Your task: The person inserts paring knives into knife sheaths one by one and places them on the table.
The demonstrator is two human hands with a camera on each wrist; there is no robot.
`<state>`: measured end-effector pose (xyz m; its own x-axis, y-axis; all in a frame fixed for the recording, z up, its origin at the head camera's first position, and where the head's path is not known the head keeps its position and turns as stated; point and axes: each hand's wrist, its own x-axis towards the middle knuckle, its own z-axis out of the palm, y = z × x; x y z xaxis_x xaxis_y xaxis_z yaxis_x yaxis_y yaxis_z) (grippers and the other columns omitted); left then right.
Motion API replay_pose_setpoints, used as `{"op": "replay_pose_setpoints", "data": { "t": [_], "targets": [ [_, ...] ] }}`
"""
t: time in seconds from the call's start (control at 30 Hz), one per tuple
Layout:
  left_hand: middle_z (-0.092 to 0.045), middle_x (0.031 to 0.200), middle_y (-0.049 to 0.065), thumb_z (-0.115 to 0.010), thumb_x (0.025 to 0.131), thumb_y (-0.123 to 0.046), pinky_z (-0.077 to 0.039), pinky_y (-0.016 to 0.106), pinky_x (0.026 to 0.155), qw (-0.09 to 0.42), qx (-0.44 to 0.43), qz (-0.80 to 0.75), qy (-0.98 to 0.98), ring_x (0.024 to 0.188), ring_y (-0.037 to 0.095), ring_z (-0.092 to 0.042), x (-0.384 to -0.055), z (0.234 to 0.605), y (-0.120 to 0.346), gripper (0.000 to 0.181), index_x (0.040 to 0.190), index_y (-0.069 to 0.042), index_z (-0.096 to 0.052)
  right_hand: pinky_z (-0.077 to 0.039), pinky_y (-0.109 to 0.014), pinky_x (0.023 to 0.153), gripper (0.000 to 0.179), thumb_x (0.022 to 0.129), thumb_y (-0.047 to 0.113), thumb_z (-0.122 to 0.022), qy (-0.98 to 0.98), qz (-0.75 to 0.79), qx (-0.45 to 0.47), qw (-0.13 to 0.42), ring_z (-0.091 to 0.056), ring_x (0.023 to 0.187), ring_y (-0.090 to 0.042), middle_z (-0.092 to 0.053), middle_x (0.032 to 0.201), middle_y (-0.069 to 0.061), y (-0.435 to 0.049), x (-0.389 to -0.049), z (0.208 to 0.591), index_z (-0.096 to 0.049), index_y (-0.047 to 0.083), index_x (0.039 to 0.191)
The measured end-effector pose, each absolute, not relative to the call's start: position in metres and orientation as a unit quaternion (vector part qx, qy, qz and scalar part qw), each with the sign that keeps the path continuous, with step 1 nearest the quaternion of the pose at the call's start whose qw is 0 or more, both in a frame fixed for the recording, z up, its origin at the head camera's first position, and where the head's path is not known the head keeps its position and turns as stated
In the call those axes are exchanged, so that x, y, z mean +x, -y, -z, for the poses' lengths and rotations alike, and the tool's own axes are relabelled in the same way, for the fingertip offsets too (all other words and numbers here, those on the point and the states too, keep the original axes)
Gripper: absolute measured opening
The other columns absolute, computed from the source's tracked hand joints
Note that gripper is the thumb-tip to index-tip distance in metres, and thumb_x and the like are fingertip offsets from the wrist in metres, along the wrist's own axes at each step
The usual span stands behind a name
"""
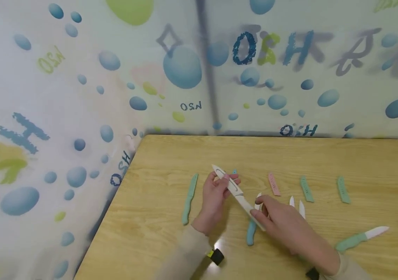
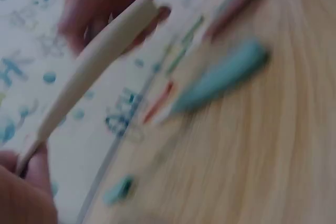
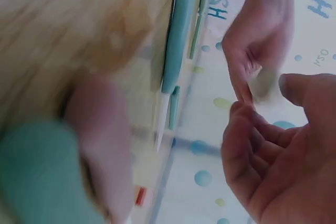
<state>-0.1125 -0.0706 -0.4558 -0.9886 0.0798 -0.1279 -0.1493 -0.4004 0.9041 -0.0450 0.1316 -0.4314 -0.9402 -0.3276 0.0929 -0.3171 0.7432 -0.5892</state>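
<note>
My left hand (image 1: pixel 216 194) pinches a cream knife (image 1: pixel 246 205) by its slotted blade cover (image 1: pixel 227 181), thumb on top. The knife slants tip up-left above the table. My right hand (image 1: pixel 283 217) is at the cream handle (image 2: pixel 100 59), its thumb overlapping it in the head view. In the right wrist view its fingers are loosely bent, a wide gap between them and the thumb, with the blurred handle end (image 3: pixel 265 85) near the fingertips. Below lies a blue knife (image 1: pixel 250 233) with a bare white blade. Two more white blades (image 1: pixel 302 210) show beyond my right hand, which hides their handles.
A covered green knife (image 1: pixel 189 200) lies to the left. A pink blade cover (image 1: pixel 274 184) and two green covers (image 1: pixel 307 189) lie along the back, with a blue piece (image 1: pixel 234 172) behind my left hand. At right lies a green knife (image 1: pixel 353 242), blade bare. A printed curtain (image 1: pixel 185 120) hangs behind.
</note>
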Motion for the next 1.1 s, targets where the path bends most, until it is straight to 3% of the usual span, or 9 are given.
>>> {"op": "replay_pose_setpoints", "data": {
  "t": [0.07,0.23,0.37,0.5,0.67,0.77,0.93,1.0,1.1],
  "targets": [
    [-0.068,0.117,0.028,-0.056,0.107,-0.008,-0.062,0.033,0.087,0.090,-0.019,-0.806,-0.585,0.102,0.033,-0.075,-0.120,0.454,0.089,0.035,0.133,0.013,-0.045,-0.044,-0.022,0.054,0.032,0.105,0.036,-0.063,-0.935,0.311,-0.170,-0.003,-0.045,0.061,0.002,-0.055,0.080,0.014,-0.138,-0.045,0.431,-0.066,0.008,0.119],
    [-0.058,0.102,0.012,-0.062,0.104,-0.005,-0.064,0.032,0.076,0.148,0.011,-0.711,-0.688,0.095,0.040,-0.074,-0.138,0.451,0.124,0.028,0.125,0.012,-0.057,-0.045,-0.022,0.056,0.029,0.106,0.034,-0.062,-0.940,0.293,-0.174,-0.008,-0.046,0.065,0.002,-0.058,0.086,0.012,-0.153,-0.046,0.430,-0.068,0.007,0.116],
    [-0.063,0.093,0.012,-0.067,0.102,-0.010,-0.062,0.030,0.069,0.166,0.043,-0.617,-0.768,0.082,0.027,-0.073,-0.150,0.448,0.135,0.024,0.119,0.006,-0.064,-0.043,-0.022,0.054,0.023,0.105,0.030,-0.064,-0.940,0.289,-0.179,-0.002,-0.043,0.063,0.001,-0.056,0.085,0.012,-0.158,-0.046,0.433,-0.068,0.009,0.112],
    [-0.069,0.089,0.010,-0.072,0.100,-0.019,-0.057,0.028,0.063,0.148,0.064,-0.487,-0.858,0.071,0.014,-0.062,-0.160,0.446,0.139,0.028,0.120,0.000,-0.067,-0.041,-0.021,0.053,0.022,0.103,0.028,-0.067,-0.942,0.284,-0.176,-0.003,-0.041,0.061,0.002,-0.055,0.083,0.013,-0.159,-0.046,0.435,-0.067,0.008,0.114],
    [-0.073,0.092,0.009,-0.078,0.095,-0.023,-0.055,0.030,0.064,0.115,0.086,-0.356,-0.923,0.073,0.015,-0.064,-0.172,0.448,0.143,0.035,0.121,-0.002,-0.067,-0.041,-0.021,0.052,0.025,0.102,0.027,-0.068,-0.945,0.281,-0.166,-0.005,-0.042,0.060,0.000,-0.056,0.082,0.013,-0.159,-0.046,0.435,-0.067,0.007,0.118],
    [-0.074,0.093,0.010,-0.079,0.095,-0.023,-0.057,0.031,0.067,0.122,0.105,-0.319,-0.934,0.076,0.017,-0.066,-0.176,0.450,0.144,0.040,0.125,-0.002,-0.064,-0.041,-0.022,0.053,0.026,0.102,0.026,-0.069,-0.946,0.279,-0.165,-0.003,-0.043,0.061,-0.001,-0.056,0.083,0.012,-0.159,-0.047,0.434,-0.067,0.007,0.118],
    [-0.067,0.079,0.004,-0.078,0.095,-0.026,-0.050,0.027,0.057,0.130,0.131,-0.261,-0.947,0.066,0.014,-0.059,-0.177,0.448,0.141,0.055,0.137,0.001,-0.054,-0.040,-0.022,0.053,0.026,0.101,0.025,-0.069,-0.945,0.277,-0.173,-0.004,-0.040,0.060,-0.001,-0.055,0.081,0.013,-0.159,-0.050,0.434,-0.066,0.006,0.117],
    [-0.062,0.072,0.001,-0.075,0.098,-0.029,-0.046,0.025,0.053,0.120,0.148,-0.230,-0.954,0.060,0.012,-0.053,-0.177,0.446,0.139,0.055,0.137,0.002,-0.053,-0.040,-0.022,0.052,0.025,0.101,0.025,-0.069,-0.946,0.274,-0.173,-0.002,-0.040,0.058,-0.001,-0.055,0.081,0.013,-0.159,-0.050,0.434,-0.066,0.006,0.117],
    [-0.064,0.074,0.001,-0.070,0.101,-0.031,-0.048,0.026,0.054,0.097,0.177,-0.189,-0.961,0.061,0.011,-0.055,-0.175,0.441,0.131,0.046,0.132,0.001,-0.059,-0.039,-0.022,0.049,0.025,0.102,0.027,-0.068,-0.949,0.267,-0.168,0.004,-0.040,0.056,-0.001,-0.056,0.080,0.013,-0.159,-0.051,0.434,-0.066,0.007,0.117]
  ]
}}
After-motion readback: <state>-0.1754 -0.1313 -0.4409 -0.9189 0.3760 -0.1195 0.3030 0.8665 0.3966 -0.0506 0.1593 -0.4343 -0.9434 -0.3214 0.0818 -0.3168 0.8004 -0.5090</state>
